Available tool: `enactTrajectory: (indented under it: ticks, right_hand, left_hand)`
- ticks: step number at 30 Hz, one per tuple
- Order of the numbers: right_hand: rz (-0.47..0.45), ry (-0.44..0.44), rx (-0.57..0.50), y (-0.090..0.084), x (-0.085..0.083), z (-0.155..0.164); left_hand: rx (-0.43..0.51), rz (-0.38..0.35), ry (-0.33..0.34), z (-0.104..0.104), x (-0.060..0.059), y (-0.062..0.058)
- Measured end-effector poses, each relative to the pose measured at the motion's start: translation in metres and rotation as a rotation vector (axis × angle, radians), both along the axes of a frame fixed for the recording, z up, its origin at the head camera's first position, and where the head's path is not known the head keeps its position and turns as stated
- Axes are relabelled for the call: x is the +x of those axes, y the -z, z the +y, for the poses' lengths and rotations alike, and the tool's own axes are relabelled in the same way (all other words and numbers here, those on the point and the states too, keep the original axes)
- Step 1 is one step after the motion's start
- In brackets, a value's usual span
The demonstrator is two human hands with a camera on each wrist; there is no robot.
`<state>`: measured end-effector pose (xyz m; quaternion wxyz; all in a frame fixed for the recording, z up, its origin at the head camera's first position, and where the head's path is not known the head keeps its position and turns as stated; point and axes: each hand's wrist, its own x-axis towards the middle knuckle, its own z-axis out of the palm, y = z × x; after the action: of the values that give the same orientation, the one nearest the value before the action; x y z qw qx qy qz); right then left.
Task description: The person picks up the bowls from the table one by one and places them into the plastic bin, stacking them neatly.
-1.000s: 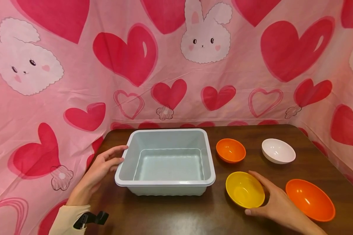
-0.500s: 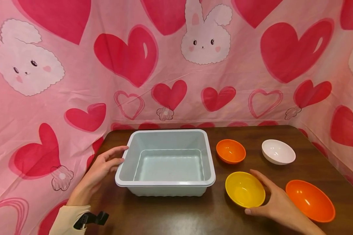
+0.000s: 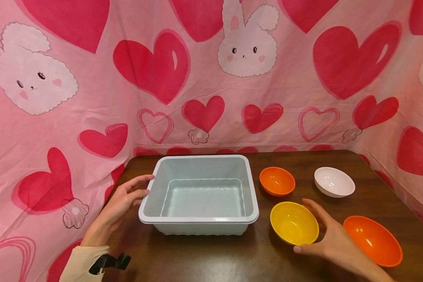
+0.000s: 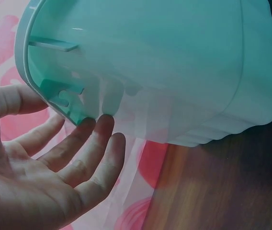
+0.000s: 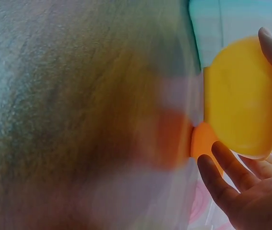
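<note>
My left hand (image 3: 142, 186) lies open on the brown table, its straight fingers against the left wall of an empty pale blue-grey plastic tub (image 3: 198, 158). The left wrist view shows the same hand (image 4: 93, 139) with fingertips just under the rim of the tub (image 4: 164, 62). To the right of the tub my right hand (image 3: 303, 226) grips a yellow bowl (image 3: 291, 224), thumb at its near rim and fingers round its far right side. In the right wrist view the hand (image 5: 241, 103) has its thumb on the rim of the yellow bowl (image 5: 236, 81).
A small orange bowl (image 3: 277, 181) and a white bowl (image 3: 334, 182) sit behind the yellow one; a larger orange bowl (image 3: 373, 240) is right of my right hand. Pink heart-and-bunny cloth (image 3: 204, 78) walls in the table (image 3: 204, 254) at the back and both sides.
The yellow bowl has shifted slightly up and away from me with my right hand round it. My left hand and the tub have stayed put.
</note>
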<state>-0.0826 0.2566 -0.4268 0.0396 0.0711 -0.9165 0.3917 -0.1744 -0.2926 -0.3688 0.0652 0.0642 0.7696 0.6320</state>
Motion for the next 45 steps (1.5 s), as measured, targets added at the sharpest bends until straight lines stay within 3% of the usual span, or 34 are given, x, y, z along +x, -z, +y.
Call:
enactTrajectory:
  ticks: [17,35,45]
  right_hand:
    - [-0.034,-0.003,-0.056,-0.011,-0.003,-0.001]
    - [0.072,-0.06,-0.138,-0.023,-0.01,-0.004]
    - [0.085,-0.082,-0.138,-0.038,-0.015,-0.007]
  left_hand:
    - [0.009,-0.003,-0.002,0.0,-0.001,0.001]
    - [0.017,0.004,-0.001,0.0,-0.001,0.002]
    - [0.009,0.004,-0.005,0.0,-0.001,0.001]
